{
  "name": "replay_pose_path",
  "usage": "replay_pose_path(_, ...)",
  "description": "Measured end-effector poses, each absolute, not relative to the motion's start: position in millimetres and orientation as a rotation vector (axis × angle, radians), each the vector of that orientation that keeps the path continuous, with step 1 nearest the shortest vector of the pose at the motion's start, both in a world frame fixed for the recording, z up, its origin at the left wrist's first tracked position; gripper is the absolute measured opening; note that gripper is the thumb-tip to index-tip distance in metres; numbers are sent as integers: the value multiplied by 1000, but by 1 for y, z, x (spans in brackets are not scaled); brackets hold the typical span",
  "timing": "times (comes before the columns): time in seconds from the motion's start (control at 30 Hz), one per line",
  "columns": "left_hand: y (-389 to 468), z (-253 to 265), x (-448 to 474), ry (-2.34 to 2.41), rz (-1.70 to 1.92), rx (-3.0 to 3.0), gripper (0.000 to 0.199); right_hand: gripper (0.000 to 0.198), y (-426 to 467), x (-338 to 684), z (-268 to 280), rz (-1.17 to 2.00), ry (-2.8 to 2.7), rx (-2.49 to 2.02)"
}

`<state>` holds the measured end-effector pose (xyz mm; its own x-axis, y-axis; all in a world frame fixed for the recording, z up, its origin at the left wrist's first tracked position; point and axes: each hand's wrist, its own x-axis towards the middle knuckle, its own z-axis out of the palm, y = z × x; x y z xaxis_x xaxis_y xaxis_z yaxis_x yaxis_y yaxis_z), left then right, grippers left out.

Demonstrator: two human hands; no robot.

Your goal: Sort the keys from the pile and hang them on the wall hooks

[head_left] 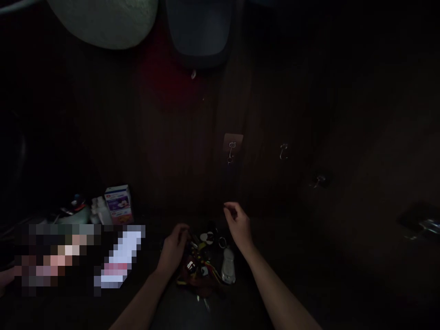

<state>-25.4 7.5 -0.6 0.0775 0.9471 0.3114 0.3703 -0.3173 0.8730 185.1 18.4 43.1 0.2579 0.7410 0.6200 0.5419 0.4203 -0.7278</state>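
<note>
In the dim head view, a jumbled pile of key rings and trinkets (pixel 201 270), with red, yellow and black parts, lies on the dark surface between my hands. My left hand (pixel 173 250) is at the pile's left edge, its fingers curled; whatever is in them is hidden. Raised just beyond the pile on the right, my right hand (pixel 238 224) has thumb and forefinger pinched together. Anything between those fingertips is too small and dark to make out. A silvery oblong fob (pixel 228 266) lies at the pile's right side, below a metal ring (pixel 222 242).
A wire hook on a square patch (pixel 233 143) is fixed to the dark upright panel, with another hook (pixel 283 151) to its right. A purple and white box (pixel 118 204) and white bottles (pixel 100 211) stand at left. Caps (pixel 199 36) hang above. A door handle (pixel 429 225) shows at right.
</note>
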Motion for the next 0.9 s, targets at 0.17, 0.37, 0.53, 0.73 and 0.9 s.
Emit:
replay_pose_path(0.17, 13, 0, -29, 1283, 1497, 1491, 22, 18, -8, 173, 29, 218, -1676, -1292)
replay_pose_path(0.37, 18, 3, -35, 1103, 1713, 1208, 23, 30, -25, 166, 14, 94, -2113, -1249)
replay_pose_path(0.53, 19, 4, -41, 1122, 1779, 1198, 25, 29, -27, 172, 7, 106, -2193, -1278)
replay_pose_path(0.73, 18, 2, -43, 1222, 1689, 1369, 23, 23, -24, 180, 2, 164, -2106, -1303)
replay_pose_path(0.9, 15, 1, -46, 1382, 1523, 1638, 24, 21, -19, 189, -3, 163, -2021, -1343)
